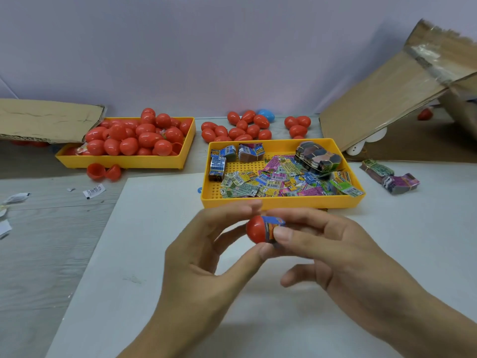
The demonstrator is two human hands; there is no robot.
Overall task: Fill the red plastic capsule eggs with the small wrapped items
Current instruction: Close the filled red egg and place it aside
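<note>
We held a red capsule half [256, 232] above the white board [144, 254] on the worktop [51, 241], just in front of the near yellow tray [281, 202]. Our left hand [206, 257] pinched the half between thumb and fingers, while our right hand [333, 249] pressed a small blue-and-orange wrapped item [274, 228] into its open mouth, thumb and forefinger closed on the packet (the other right fingers curled loosely below). The near yellow tray held a loose heap of wrapped items [284, 180] in pink, green, yellow and blue, with several banded bundles [318, 156] along its back wall. Behind that tray, closed red eggs [240, 127] lay on the worktop against the wall, one blue egg [267, 115] among them. To the tray's left stood a second yellow tray [124, 160] piled with red eggs [139, 134], and an opened red capsule [103, 172] lay in front of it. To the near tray's right lay two more bundles [389, 175], with a cardboard flap [387, 99] slanting behind them.
</note>
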